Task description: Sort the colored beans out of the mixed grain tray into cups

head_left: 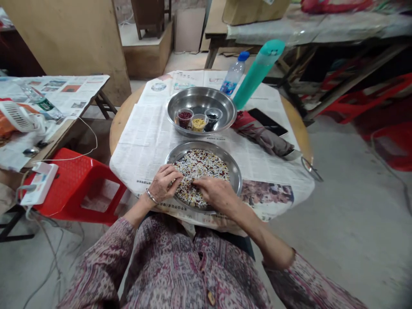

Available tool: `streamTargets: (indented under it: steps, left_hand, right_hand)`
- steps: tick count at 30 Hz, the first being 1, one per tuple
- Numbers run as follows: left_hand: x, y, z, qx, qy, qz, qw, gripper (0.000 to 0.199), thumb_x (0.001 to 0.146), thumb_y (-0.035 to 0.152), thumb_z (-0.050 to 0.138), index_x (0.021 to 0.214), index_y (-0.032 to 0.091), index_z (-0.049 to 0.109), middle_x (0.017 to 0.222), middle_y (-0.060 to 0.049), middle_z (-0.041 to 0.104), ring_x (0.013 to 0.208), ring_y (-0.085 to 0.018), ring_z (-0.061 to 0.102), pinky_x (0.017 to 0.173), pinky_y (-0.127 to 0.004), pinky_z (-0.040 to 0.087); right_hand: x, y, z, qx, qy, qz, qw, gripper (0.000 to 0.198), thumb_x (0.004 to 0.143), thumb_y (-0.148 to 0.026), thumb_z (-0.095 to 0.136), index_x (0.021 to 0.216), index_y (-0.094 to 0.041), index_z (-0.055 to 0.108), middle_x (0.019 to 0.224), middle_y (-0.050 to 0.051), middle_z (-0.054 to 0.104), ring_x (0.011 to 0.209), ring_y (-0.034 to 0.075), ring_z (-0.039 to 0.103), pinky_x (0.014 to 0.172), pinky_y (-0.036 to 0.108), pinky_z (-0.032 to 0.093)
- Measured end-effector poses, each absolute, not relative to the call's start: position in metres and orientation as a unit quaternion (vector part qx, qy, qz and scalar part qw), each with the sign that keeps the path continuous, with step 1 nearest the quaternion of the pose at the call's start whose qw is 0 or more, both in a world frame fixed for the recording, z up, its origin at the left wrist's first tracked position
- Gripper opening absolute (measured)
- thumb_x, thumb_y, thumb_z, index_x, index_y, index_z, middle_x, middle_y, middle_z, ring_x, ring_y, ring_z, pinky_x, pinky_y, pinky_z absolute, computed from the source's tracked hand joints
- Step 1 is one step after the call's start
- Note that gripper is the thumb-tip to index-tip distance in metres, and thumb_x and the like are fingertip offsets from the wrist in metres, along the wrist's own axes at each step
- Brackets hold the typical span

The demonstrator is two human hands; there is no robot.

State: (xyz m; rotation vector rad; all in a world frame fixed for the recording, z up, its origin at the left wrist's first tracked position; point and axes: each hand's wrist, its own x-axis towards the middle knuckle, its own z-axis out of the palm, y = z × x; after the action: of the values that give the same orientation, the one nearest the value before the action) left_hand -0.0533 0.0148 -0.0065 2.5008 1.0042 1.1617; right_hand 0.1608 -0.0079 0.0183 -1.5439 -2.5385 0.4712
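A round steel plate (236,174) in front of me holds a spread of mixed grains and beans (206,165), white with yellow, dark red and black bits. My left hand (165,182), a bangle at its wrist, is over the plate's left edge with its fingers curled to the thumb. Over the middle of the grains, my right hand (219,193) has its fingertips pinched; anything between them is too small to name. Behind the plate, a steel basin (201,95) contains cups of red beans (185,118), yellow beans (198,125) and black beans (212,120).
Newspaper (141,128) covers the round table. Farther back stand a plastic bottle (234,73) and a tall green cylinder (259,73). A folded umbrella (264,135) and a dark tablet-like object (268,122) lie right. A red stool (74,184) with a power strip (40,183) is left.
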Motion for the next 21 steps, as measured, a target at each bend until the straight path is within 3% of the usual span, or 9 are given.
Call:
streamTargets:
  steps: [4, 8, 14, 18, 21]
  left_hand:
    - [-0.055, 0.016, -0.009, 0.832, 0.364, 0.405, 0.104, 0.012, 0.092, 0.02, 0.054, 0.089, 0.018, 0.065, 0.097, -0.007, 0.065, 0.096, -0.018, 0.06, 0.106, -0.045, 0.04]
    - [-0.056, 0.015, -0.006, 0.835, 0.399, 0.361, 0.115, 0.013, 0.091, 0.021, 0.055, 0.088, 0.021, 0.068, 0.108, -0.006, 0.065, 0.11, -0.021, 0.054, 0.113, -0.049, 0.031]
    - [-0.058, 0.019, -0.001, 0.804, 0.462, 0.354, 0.123, 0.011, 0.089, 0.023, 0.06, 0.093, 0.02, 0.07, 0.133, -0.009, 0.052, 0.124, -0.025, 0.045, 0.112, -0.048, 0.032]
    - [-0.056, 0.037, -0.002, 0.762, 0.492, 0.387, 0.163, 0.011, 0.084, 0.019, 0.066, 0.093, 0.02, 0.07, 0.13, -0.009, 0.05, 0.123, -0.025, 0.046, 0.109, -0.043, 0.038]
    - [-0.055, 0.053, -0.006, 0.75, 0.486, 0.395, 0.213, 0.011, 0.081, 0.015, 0.068, 0.091, 0.018, 0.07, 0.128, -0.009, 0.05, 0.12, -0.023, 0.049, 0.109, -0.04, 0.039]
  right_hand:
    - [0.182, 0.02, 0.004, -0.596, -0.781, 0.048, 0.179, 0.029, 0.091, -0.02, 0.048, 0.112, -0.021, 0.069, 0.107, 0.01, 0.069, 0.097, 0.023, 0.062, 0.081, 0.035, 0.051]
    - [0.176, 0.035, -0.006, -0.624, -0.752, -0.001, 0.213, 0.026, 0.089, -0.032, 0.058, 0.11, -0.019, 0.067, 0.114, 0.015, 0.064, 0.106, 0.03, 0.053, 0.084, 0.044, 0.05]
    - [0.136, 0.01, 0.002, -0.459, -0.856, 0.104, 0.215, 0.026, 0.091, -0.03, 0.056, 0.115, -0.02, 0.062, 0.12, 0.013, 0.06, 0.111, 0.027, 0.051, 0.095, 0.046, 0.047]
    - [0.13, -0.003, 0.007, -0.335, -0.912, 0.157, 0.176, 0.02, 0.091, -0.02, 0.055, 0.108, -0.022, 0.065, 0.114, 0.009, 0.063, 0.107, 0.023, 0.052, 0.094, 0.042, 0.049]
    - [0.14, 0.013, 0.003, -0.322, -0.92, 0.137, 0.175, 0.022, 0.092, -0.016, 0.05, 0.105, -0.022, 0.067, 0.109, 0.008, 0.065, 0.104, 0.022, 0.053, 0.093, 0.041, 0.049]
